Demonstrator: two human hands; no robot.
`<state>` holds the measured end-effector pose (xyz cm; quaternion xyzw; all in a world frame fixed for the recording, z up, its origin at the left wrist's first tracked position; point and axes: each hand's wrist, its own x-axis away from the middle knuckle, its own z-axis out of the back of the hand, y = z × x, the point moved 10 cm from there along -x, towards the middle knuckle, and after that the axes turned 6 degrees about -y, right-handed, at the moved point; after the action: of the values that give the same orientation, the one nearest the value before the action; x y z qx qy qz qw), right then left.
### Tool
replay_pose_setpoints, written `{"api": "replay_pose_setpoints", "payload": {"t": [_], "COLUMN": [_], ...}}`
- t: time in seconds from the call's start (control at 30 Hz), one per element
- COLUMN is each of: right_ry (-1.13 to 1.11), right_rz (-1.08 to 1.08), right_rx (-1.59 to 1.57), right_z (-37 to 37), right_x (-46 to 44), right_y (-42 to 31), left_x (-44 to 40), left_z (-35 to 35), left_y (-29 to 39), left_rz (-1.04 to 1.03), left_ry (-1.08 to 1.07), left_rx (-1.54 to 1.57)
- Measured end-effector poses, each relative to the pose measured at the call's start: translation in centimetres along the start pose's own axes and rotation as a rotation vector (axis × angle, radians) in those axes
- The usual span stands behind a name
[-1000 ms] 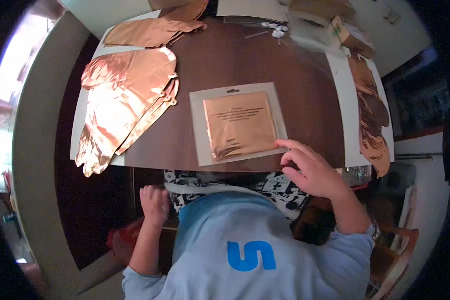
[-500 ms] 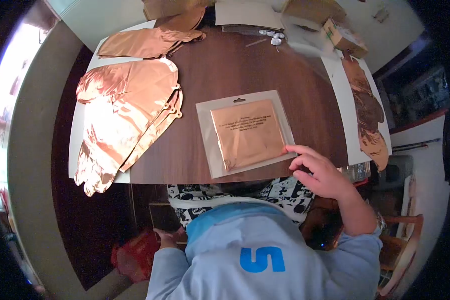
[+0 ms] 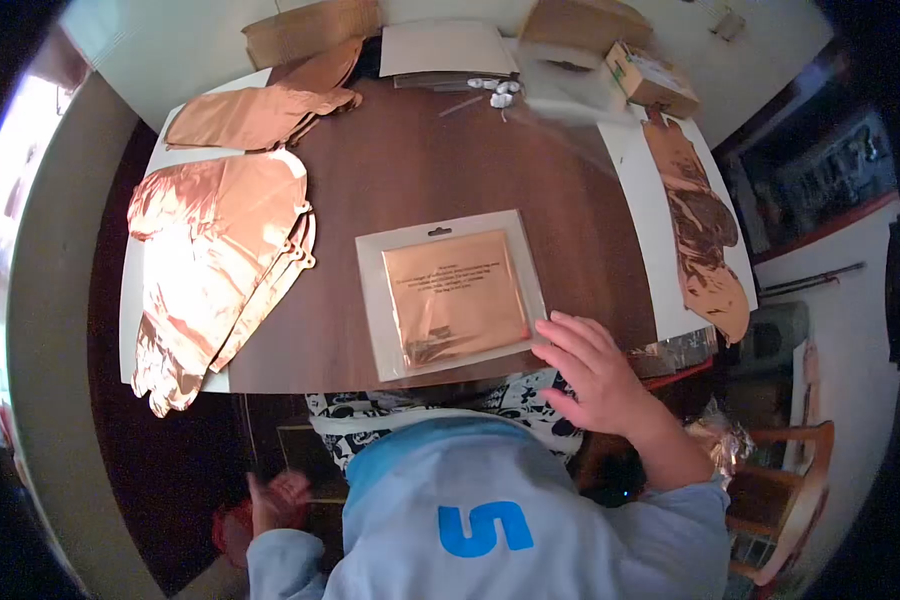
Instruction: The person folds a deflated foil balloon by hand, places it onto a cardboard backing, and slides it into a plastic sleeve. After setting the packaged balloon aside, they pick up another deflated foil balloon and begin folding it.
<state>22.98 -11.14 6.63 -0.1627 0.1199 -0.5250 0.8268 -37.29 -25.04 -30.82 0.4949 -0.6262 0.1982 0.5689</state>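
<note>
A clear flat bag with a hang hole lies on the table and holds a folded copper-coloured foil sheet, printed with dark text; this foil packet (image 3: 458,305) is in front of me. My right hand (image 3: 592,372) is at its lower right corner, fingers stretched and holding nothing; whether a fingertip touches the bag's edge I cannot tell. Below the table edge on the left, my left hand (image 3: 278,500) is open with thumb and fingers apart, near a red bag (image 3: 232,532). To the left lie stacked copper foil balloons (image 3: 220,240), flat, with small tabs along one edge.
More flat copper foil pieces (image 3: 260,112) lie at the back left, and others (image 3: 700,220) along the right side. At the back are a white stack (image 3: 445,50), small white items (image 3: 502,95) and a cardboard box (image 3: 653,78). A wooden chair (image 3: 805,480) stands at right.
My view has shifted, so the table appears further left and lower. My left hand has come up and its fingers have spread. My right hand's fingers have straightened beside the foil packet.
</note>
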Motion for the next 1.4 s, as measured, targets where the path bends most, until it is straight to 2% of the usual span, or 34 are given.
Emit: {"api": "replay_pose_setpoints", "payload": {"t": [0.17,0.23,0.27,0.37,0.43,0.5,0.6,0.63,0.67,0.77,0.87,0.97,1.1,1.2,1.3,1.4], "right_ry": [-0.033,-0.029,-0.009,0.03,0.061,0.084,0.111,0.121,0.131,0.181,0.24,0.319,0.309,0.24,0.225,0.143], "right_rz": [-0.007,0.011,0.008,0.035,0.03,0.026,0.036,0.04,0.045,0.064,0.09,0.119,-0.111,-0.341,-0.451,-0.508], "right_rx": [0.133,0.191,0.184,0.178,0.147,0.135,0.15,0.155,0.161,0.196,0.179,0.08,-0.186,-0.248,-0.182,-0.21], "right_z": [-1.8,-2.8,-2.6,-2.5,-2.3,-2.2,-2.0,-1.9,-1.9,-2.0,-1.4,-0.5,-0.7,-1.5,-1.0,-0.8], "right_x": [-0.4,0.2,0.1,0.6,0.8,0.9,0.7,0.7,0.6,0.6,0.8,1.4,0.7,-0.2,-0.9,-1.5], "right_y": [0.5,0.5,0.4,0.8,1.0,0.9,0.7,0.6,0.5,0.7,0.9,1.2,3.5,4.9,5.3,6.0], "left_x": [-5.7,0.0,2.5,-1.4,-1.0,7.2,21.2,22.9,28.8,32.6,30.4,29.0,29.0,28.2,27.3,29.4], "left_z": [-0.9,-11.9,-14.4,-8.0,-8.6,-19.1,-31.6,-32.3,-35.5,-41.2,-44.6,-44.6,-45.8,-46.3,-46.1,-46.0], "left_y": [-1.2,-4.3,-5.1,-0.6,0.3,-1.5,-5.1,-5.7,-7.3,-12.1,-13.9,-13.1,-12.3,-11.8,-11.2,-10.7], "left_rz": [-0.231,-0.14,-0.13,-0.422,-0.402,-0.299,-0.774,-1.083,-1.697,-2.029,-1.977,-1.942,-1.661,-1.585,-1.555,-1.808], "left_ry": [0.077,-0.412,-0.396,-0.181,-0.166,-0.413,-0.596,-0.597,-0.661,-0.784,-1.01,-1.112,-0.939,-0.719,-0.657,-0.481], "left_rx": [0.48,0.406,0.491,0.652,0.565,0.406,-0.321,-0.839,-1.203,-1.488,-1.732,-1.589,-1.635,-1.673,-1.681,-1.648]}}
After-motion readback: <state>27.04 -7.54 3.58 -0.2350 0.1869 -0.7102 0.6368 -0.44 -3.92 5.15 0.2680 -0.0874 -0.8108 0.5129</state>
